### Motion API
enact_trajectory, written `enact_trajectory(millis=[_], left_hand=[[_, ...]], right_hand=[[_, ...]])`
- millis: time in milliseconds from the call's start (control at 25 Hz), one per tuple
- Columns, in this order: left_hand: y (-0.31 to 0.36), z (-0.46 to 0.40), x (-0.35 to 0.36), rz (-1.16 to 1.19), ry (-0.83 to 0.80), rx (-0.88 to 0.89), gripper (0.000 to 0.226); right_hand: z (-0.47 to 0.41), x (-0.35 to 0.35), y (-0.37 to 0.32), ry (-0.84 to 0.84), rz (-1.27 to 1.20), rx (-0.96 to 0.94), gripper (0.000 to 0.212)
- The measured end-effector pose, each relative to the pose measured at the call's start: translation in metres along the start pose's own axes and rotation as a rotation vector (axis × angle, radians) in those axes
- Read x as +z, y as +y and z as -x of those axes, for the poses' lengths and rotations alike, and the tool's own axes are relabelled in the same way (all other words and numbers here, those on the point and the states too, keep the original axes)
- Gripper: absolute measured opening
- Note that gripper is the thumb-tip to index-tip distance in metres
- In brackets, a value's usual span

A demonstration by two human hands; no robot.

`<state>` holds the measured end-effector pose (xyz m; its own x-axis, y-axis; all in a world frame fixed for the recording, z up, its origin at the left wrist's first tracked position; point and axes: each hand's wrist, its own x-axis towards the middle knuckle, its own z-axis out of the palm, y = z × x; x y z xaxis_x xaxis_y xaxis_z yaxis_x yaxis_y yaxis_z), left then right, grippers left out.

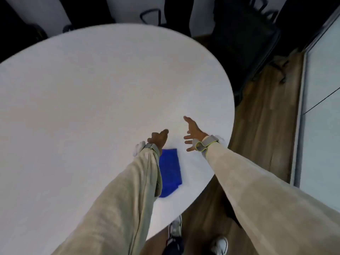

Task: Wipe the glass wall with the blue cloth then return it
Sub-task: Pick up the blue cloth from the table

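A folded blue cloth (170, 172) lies flat on the round white table (92, 107), near its front right edge. My left sleeve covers the cloth's left side. Just beyond the cloth's far end, my left hand (159, 138) hovers with the fingers loosely curled and nothing in it. My right hand (192, 134) is spread open above the table, to the right of the cloth and clear of it. The glass wall (323, 92) stands along the right edge of the view.
Dark office chairs (244, 39) stand behind the table and at its far right. A strip of wooden floor (265, 116) runs between the table and the glass wall. My shoes (219, 245) show below the table's edge.
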<state>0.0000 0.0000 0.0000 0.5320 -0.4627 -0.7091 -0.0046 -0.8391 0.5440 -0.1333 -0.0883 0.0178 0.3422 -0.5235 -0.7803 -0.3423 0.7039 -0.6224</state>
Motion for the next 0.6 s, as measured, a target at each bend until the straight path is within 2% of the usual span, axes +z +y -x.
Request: enact_trajectory(millis=[80,160,200,280,360,400,520,600], left_hand=[[-0.034,-0.013,-0.007,-0.154,0.118,-0.094,0.067],[-0.080,-0.024,-0.006,-0.252,0.086,-0.169,0.042],[-0.086,-0.016,-0.003,-0.290,0.066,-0.168,0.040],[-0.089,-0.008,0.005,-0.206,0.062,-0.194,0.034],[-0.086,-0.008,0.013,0.004,0.042,-0.187,0.053],[-0.080,-0.006,0.017,0.075,0.006,-0.178,0.054],[-0.053,0.000,0.025,0.260,-0.092,-0.117,0.035],[-0.025,0.003,0.038,0.346,-0.160,-0.089,0.053]], right_hand=[[-0.015,0.014,0.029,0.048,0.161,0.015,0.076],[-0.033,0.029,0.074,0.052,0.302,0.076,0.068],[-0.034,0.034,0.088,0.048,0.347,0.074,0.055],[-0.039,0.046,0.102,0.064,0.428,0.067,0.045],[-0.034,0.053,0.098,0.028,0.449,0.082,0.051],[-0.031,0.052,0.095,0.024,0.424,0.082,0.052],[-0.024,0.027,0.076,0.092,0.306,0.042,0.038],[-0.014,-0.006,0.055,0.158,0.226,0.006,0.035]])
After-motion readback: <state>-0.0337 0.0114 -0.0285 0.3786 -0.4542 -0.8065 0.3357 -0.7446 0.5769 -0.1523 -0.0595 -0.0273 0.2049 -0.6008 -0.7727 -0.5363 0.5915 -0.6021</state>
